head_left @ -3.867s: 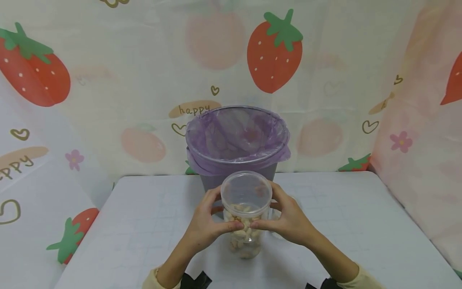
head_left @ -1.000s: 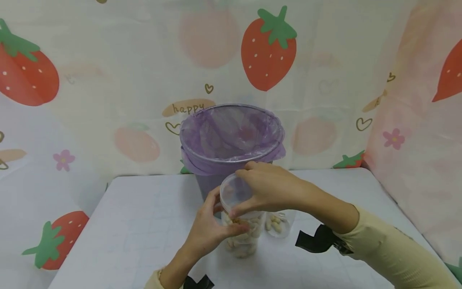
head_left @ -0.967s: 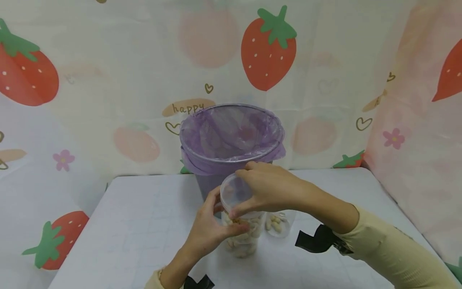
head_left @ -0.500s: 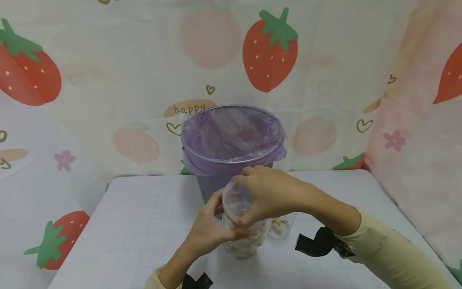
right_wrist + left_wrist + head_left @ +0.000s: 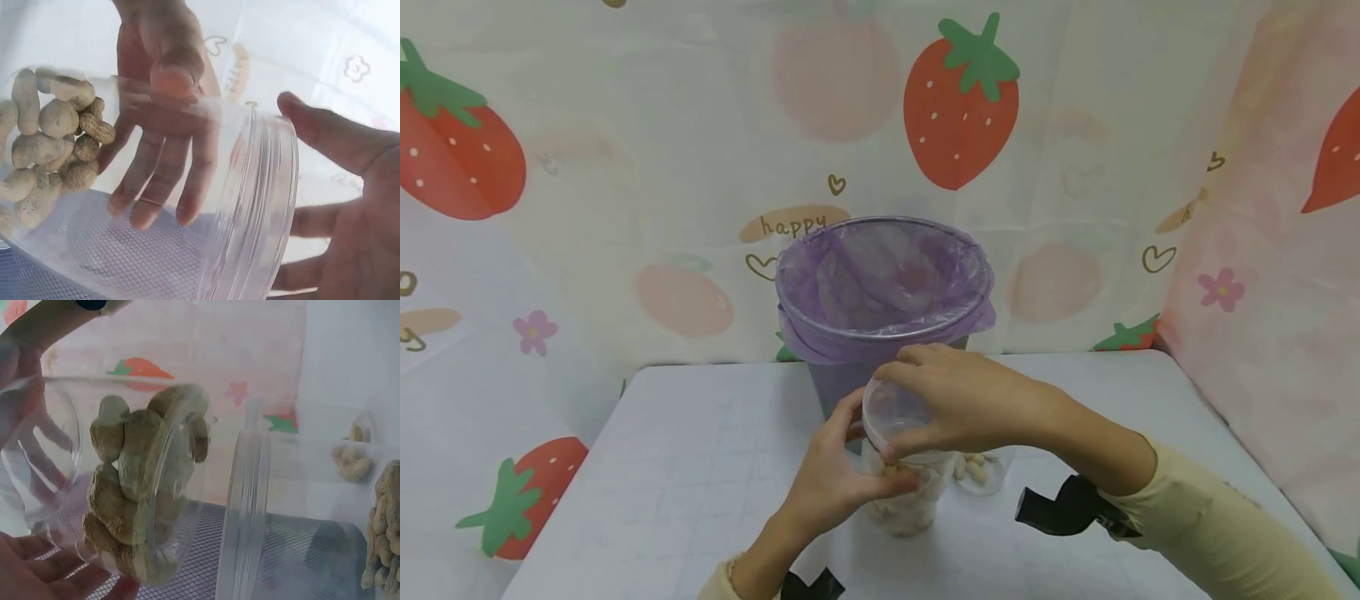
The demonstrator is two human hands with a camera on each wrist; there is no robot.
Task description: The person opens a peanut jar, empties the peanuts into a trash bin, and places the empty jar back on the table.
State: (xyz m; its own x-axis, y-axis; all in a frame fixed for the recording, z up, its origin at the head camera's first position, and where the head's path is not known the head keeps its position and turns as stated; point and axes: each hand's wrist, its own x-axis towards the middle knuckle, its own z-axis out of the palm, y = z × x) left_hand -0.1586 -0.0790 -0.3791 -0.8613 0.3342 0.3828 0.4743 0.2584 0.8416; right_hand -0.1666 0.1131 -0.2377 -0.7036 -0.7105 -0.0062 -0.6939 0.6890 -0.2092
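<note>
A clear jar holding peanuts [image 5: 119, 481] is gripped by both hands at mid-table. In the head view, my left hand [image 5: 831, 475] wraps its left side, the thumb across the front. My right hand [image 5: 962, 408] reaches over from the right, thumb and fingers spanning its round clear top [image 5: 891, 406]. The right wrist view has the right hand [image 5: 369, 200] at the clear rim [image 5: 269, 194], left fingers behind the wall. Below it, the left wrist view shows another clear container's rim [image 5: 247, 506] and more peanuts [image 5: 387, 531]; whether they touch is unclear.
A bin [image 5: 842, 387] lined with a purple bag [image 5: 887, 283] stands behind the hands. Right of the jar, a small clear container holds several peanuts [image 5: 976, 468] on the white table [image 5: 685, 483]. Printed sheets hang behind and at the sides.
Since the earliest frame, my right hand has moved from the jar's right side over its top. Over the last second, its grip has shifted slightly and the clear top has changed tilt. The left hand stays beside it.
</note>
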